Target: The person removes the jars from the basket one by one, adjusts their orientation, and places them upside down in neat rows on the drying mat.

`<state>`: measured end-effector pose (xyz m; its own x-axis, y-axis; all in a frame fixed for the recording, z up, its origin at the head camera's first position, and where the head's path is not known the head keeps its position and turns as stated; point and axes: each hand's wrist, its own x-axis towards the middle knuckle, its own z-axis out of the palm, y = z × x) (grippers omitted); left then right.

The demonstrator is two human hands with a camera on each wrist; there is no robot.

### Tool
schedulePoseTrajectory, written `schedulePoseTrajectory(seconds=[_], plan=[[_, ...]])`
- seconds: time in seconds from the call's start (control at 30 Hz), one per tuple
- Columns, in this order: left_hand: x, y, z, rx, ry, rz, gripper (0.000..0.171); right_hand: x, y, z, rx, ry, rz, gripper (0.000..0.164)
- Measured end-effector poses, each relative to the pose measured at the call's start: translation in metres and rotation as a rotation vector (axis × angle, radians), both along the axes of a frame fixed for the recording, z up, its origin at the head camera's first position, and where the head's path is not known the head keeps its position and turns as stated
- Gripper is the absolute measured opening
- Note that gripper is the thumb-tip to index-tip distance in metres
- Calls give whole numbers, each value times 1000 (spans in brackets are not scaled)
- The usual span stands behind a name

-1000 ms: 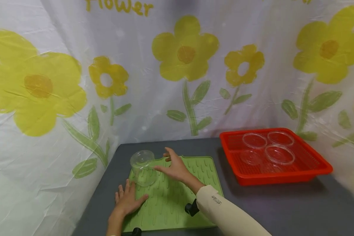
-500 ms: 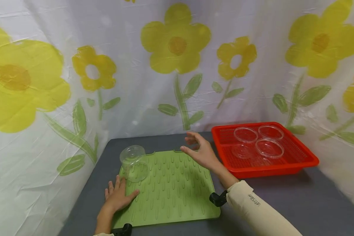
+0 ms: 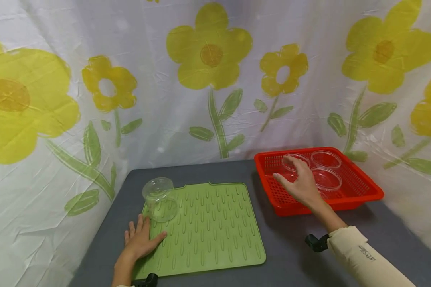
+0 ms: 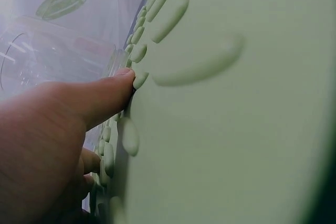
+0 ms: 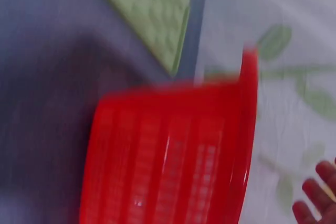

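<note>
My left hand (image 3: 140, 241) rests with spread fingers on the left edge of the green ridged mat (image 3: 208, 227). In the left wrist view its thumb (image 4: 107, 95) lies against the ridges. Just beyond its fingertips, on the mat's far left corner, stands a clear round plastic container (image 3: 159, 207). My right hand (image 3: 301, 185) hovers over the near left part of the red plastic basket (image 3: 319, 205), thumb and fingers apart and holding nothing. Inside the basket are three clear round containers (image 3: 326, 189), one partly hidden behind that hand.
A dark grey table (image 3: 204, 169) carries the mat and basket, with a strip of tabletop between them. White curtains (image 3: 158, 111) painted with yellow flowers hang behind and along the sides. Black wrist cameras (image 3: 317, 243) sit on both wrists.
My right hand has moved away from the clear container on the mat, rightward to over the red basket. The left hand stays on the mat; the head view has shifted slightly.
</note>
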<state>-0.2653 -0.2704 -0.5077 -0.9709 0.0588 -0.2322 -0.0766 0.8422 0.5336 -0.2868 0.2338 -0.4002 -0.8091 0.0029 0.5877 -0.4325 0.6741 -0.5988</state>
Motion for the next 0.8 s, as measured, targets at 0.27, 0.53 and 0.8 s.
schedulePoseTrajectory(seconds=[0.27, 0.53, 0.8], plan=[[-2, -2, 2, -10, 10, -4, 113, 7, 71, 3, 166, -149, -326, 97], [1, -3, 0, -15, 37, 18, 111, 13, 112, -7, 249, -421, -347, 118], [1, -1, -3, -16, 65, 28, 109, 16, 126, -12, 237, -559, -236, 123]])
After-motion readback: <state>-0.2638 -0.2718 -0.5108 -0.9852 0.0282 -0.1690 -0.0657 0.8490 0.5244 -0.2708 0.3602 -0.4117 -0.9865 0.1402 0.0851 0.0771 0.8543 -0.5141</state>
